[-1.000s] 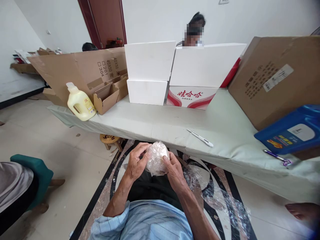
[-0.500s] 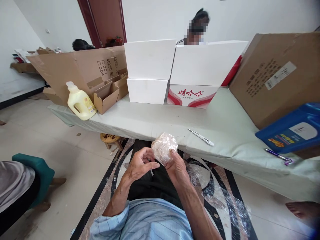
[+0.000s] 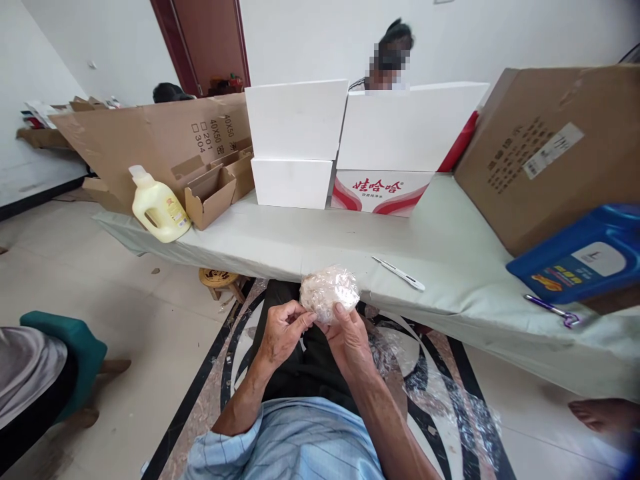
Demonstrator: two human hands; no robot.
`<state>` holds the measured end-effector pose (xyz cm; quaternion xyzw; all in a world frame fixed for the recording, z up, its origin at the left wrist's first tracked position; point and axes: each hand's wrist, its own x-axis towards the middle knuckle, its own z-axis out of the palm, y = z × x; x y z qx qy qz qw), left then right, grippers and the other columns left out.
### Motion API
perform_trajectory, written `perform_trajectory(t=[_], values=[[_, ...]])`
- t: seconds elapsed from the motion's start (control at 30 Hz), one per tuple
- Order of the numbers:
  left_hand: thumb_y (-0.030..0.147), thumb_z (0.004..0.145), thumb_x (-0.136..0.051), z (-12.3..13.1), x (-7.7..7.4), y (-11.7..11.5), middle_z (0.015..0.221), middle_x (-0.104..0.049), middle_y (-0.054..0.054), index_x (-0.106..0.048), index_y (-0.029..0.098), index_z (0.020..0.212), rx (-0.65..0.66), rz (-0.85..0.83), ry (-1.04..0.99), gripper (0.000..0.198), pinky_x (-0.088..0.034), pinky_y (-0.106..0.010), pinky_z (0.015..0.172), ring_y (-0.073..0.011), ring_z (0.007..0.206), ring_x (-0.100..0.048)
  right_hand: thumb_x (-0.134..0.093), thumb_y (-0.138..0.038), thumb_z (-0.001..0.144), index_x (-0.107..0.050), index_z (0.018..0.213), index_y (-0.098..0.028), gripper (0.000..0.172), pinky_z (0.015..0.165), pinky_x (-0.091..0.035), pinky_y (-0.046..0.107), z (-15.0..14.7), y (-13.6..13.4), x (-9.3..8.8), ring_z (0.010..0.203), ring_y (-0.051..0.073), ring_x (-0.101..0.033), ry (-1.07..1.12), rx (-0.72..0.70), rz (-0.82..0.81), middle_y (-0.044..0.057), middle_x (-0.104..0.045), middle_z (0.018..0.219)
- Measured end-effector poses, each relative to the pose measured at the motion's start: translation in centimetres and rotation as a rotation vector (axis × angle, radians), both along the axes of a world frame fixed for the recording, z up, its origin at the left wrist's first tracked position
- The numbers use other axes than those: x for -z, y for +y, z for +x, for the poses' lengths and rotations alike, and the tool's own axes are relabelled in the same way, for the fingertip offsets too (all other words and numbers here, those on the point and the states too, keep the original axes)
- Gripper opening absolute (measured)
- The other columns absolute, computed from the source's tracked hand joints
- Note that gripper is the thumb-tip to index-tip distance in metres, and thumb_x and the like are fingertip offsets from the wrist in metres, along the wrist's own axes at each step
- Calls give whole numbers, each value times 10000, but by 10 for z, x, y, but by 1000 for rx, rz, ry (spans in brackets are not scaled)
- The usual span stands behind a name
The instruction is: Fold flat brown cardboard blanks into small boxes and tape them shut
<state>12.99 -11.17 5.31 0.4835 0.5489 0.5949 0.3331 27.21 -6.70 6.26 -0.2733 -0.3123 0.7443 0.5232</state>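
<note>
A rounded bundle in crinkled clear plastic wrap (image 3: 329, 292) is held over my lap, just in front of the table's near edge. What lies inside the wrap I cannot make out. My right hand (image 3: 349, 337) grips it from the right and below, thumb pressed on its face. My left hand (image 3: 287, 331) is closed at its lower left, thumb and fingertips pinching the edge of the wrap. On the table, right of the bundle, lies a white utility knife (image 3: 399, 273).
The cloth-covered table (image 3: 280, 243) carries white boxes (image 3: 295, 120), a yellow jug (image 3: 159, 207), a small open carton (image 3: 213, 197), a large cardboard box (image 3: 540, 153), a blue jug (image 3: 580, 257) and a purple pen (image 3: 550, 309). Loose plastic wrap (image 3: 455, 400) covers floor at right. People sit nearby.
My left thumb and fingers, apart half a second ago, have closed on the wrap's edge. The bundle has turned a little and looks wider. My right hand keeps its grip.
</note>
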Motion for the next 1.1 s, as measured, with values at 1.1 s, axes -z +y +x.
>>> perform_trajectory(t=[1.1], values=[[594,964,-741,-31,-12,-8,759,-691,-20,-714,188,818,225,81,-107,432,-529,-276,672,-169,685,-655,-971,-627,717,-790,1110,-211,600,989,-622,485,15,7,4,1195,386,-726,-106,-12,21,130,-814,1174]])
